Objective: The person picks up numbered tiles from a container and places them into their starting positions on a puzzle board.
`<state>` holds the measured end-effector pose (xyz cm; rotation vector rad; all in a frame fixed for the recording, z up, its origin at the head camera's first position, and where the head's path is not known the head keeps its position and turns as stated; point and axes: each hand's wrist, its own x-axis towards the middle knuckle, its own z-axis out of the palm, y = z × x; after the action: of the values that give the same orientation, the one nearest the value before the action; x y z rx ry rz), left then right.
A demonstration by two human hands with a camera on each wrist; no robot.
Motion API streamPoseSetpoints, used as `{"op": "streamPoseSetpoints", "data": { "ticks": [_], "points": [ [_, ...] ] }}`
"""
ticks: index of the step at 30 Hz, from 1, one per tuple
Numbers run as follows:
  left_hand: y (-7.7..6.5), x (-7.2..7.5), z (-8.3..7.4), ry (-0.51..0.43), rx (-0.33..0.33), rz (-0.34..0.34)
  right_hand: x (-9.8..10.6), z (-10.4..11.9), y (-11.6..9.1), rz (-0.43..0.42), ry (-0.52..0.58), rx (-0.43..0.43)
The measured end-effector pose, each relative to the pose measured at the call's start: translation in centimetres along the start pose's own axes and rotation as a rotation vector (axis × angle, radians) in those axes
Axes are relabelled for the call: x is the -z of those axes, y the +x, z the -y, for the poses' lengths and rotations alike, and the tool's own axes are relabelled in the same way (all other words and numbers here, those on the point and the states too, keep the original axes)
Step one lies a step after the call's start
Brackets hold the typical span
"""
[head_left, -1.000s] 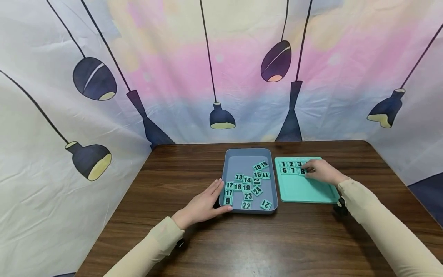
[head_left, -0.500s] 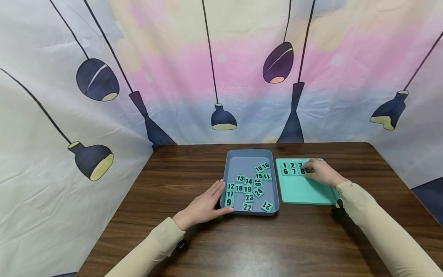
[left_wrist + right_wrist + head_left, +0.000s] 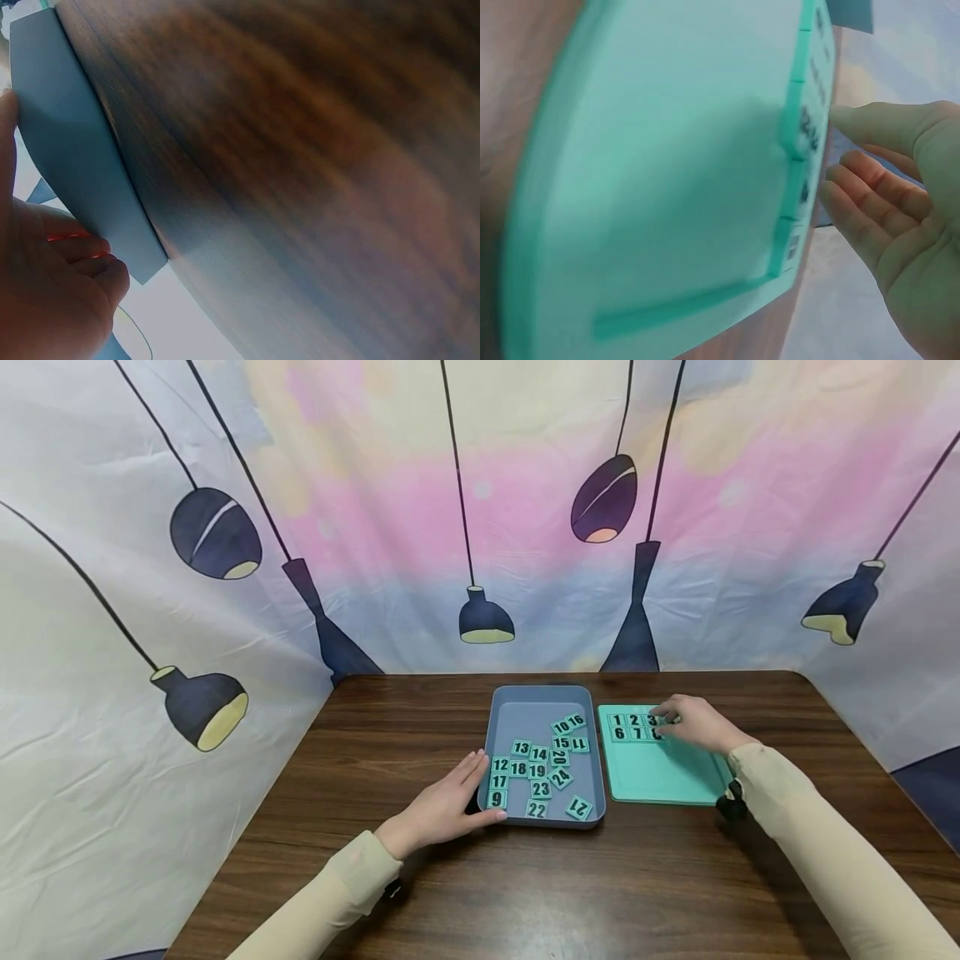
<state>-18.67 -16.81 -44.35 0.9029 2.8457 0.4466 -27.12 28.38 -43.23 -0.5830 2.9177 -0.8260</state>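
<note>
Right hand (image 3: 697, 724) up over the far right part of the green board (image 3: 652, 777), and what a delicate spot! Fingers loosely bent, thumb spread away from them, nothing visible in the grasp; whether a fingertip touches a tile, I can't tell.

Look at the board: 1 (image 3: 617, 720), 2 (image 3: 634, 720) and 3 (image 3: 652, 720) along the far row, with 6 (image 3: 618, 734), 7 (image 3: 637, 734) and a partly covered 8 (image 3: 656, 734) right below them. The right hand blocks the end of that far row, and from the right wrist one tile juts toward the bare part of the board, its number blurred.

Over to the left hand (image 3: 442, 806), at the near left corner of the blue-grey tray (image 3: 525, 710): fingers stretched along the side wall, thumb out along the near edge, no tile in it. The tray sits just left of the board on the brown wooden desk (image 3: 585, 893), loose tiles scattered inside, 9 (image 3: 497, 799) by the left hand, 21 (image 3: 578, 808) tilted in the opposite near corner, 10 (image 3: 562, 727) and 16 (image 3: 575, 720) side by side higher up. Behind it all, a pastel cloth (image 3: 375, 485) printed with dark hanging lamps (image 3: 487, 621).
</note>
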Motion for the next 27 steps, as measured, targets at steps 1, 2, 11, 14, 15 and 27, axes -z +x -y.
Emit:
{"op": "streamPoseSetpoints", "data": {
  "ticks": [1,2,11,14,15,27],
  "points": [
    [0.0,0.0,0.0,0.001,-0.001,0.000,0.1,0.2,0.2,0.000,0.001,0.005],
    [0.0,0.0,0.0,0.003,-0.001,0.000,0.1,0.5,0.4,-0.001,0.005,0.007],
    [0.1,0.0,0.0,0.008,-0.003,0.001,0.6,3.6,3.4,-0.002,0.030,0.061],
    [0.1,0.0,0.0,0.013,-0.006,-0.001,0.5,4.7,4.6,0.000,0.036,0.097],
    [0.1,0.0,0.0,0.014,-0.007,-0.002,0.4,5.1,5.0,0.004,0.039,0.110],
    [0.2,-0.2,0.2,0.017,-0.003,0.001,-2.7,11.4,8.1,0.126,0.019,0.280]
  ]
}}
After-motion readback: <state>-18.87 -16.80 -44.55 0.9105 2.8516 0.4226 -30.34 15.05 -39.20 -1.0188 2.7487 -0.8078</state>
